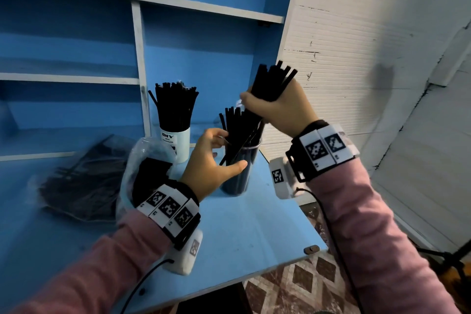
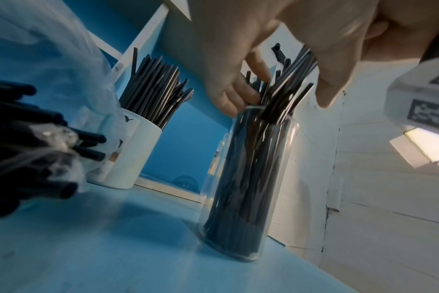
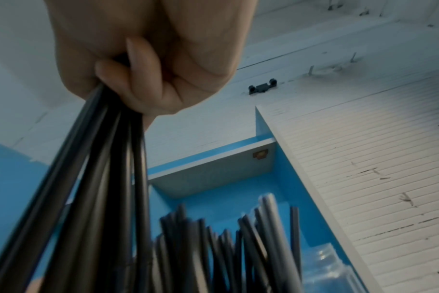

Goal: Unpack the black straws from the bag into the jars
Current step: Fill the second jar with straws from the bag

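My right hand [image 1: 275, 109] grips a bundle of black straws [image 1: 272, 79] above a clear jar [image 1: 239, 173]; the bundle's lower ends reach down among the straws standing in that jar. In the right wrist view the fingers [image 3: 138, 79] are curled tight round the bundle [image 3: 100, 178]. My left hand [image 1: 233, 150] cups the jar's top, fingers against the standing straws and thumb stretched across the front. The left wrist view shows its fingertips [image 2: 236, 95] at the rim of the clear jar [image 2: 243, 188]. An open plastic bag of straws [image 1: 145, 168] lies just left.
A white jar [image 1: 178, 143] packed with straws stands behind the bag, against the blue shelf unit. Another bag of straws [image 1: 84, 181] lies further left on the blue table [image 1: 242, 224]. The table's right edge runs close beside the clear jar, next to a white wall.
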